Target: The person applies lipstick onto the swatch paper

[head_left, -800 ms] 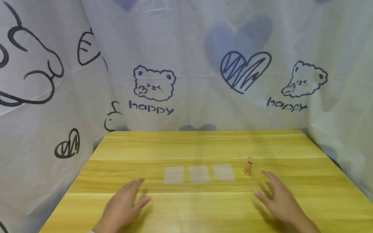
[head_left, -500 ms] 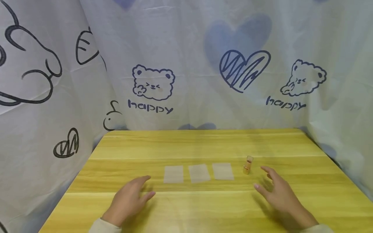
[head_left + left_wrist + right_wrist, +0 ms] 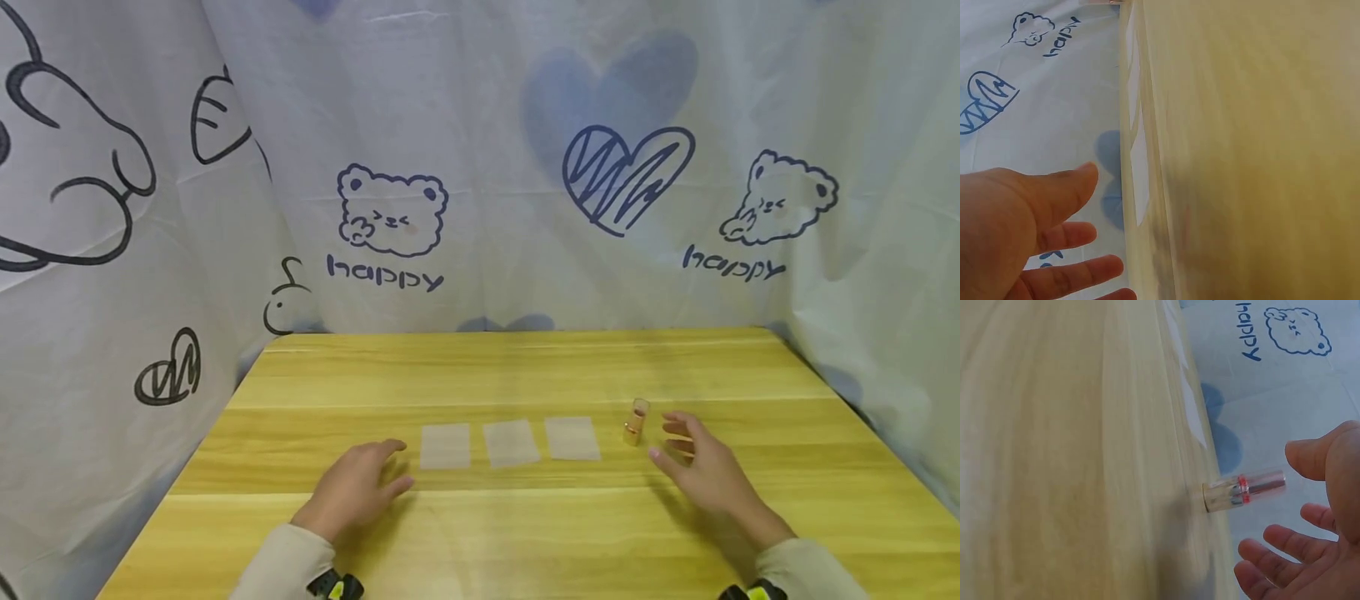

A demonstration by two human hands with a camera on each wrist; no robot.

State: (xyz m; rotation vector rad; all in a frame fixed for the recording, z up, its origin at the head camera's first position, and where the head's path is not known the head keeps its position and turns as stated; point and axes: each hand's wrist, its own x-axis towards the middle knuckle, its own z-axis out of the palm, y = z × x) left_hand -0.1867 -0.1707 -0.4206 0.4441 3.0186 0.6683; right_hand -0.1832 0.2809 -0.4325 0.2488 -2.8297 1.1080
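A small lipstick (image 3: 636, 422) with a see-through cap stands upright on the table; the right wrist view shows the dark stick inside the cap of this lipstick (image 3: 1244, 490). My right hand (image 3: 705, 467) hovers just to its right, thumb and fingers spread apart and holding nothing. Left of the lipstick lie three white paper squares in a row: a left square (image 3: 446, 447), a middle square (image 3: 512, 442) and a right square (image 3: 572, 438). Beside the left square, my left hand (image 3: 356, 487) hangs over the table with parted fingers and nothing in them.
Yellow wood-grain table (image 3: 495, 550) spreads under both hands. White curtain (image 3: 495, 167) with bear and heart drawings hangs behind it and along both sides. Dark wrist straps (image 3: 335, 586) show at the sleeves.
Both hands have moved forward over the table, the left also to the right, closer to the paper squares. My right hand has come nearer the lipstick. Papers and lipstick stay in place.
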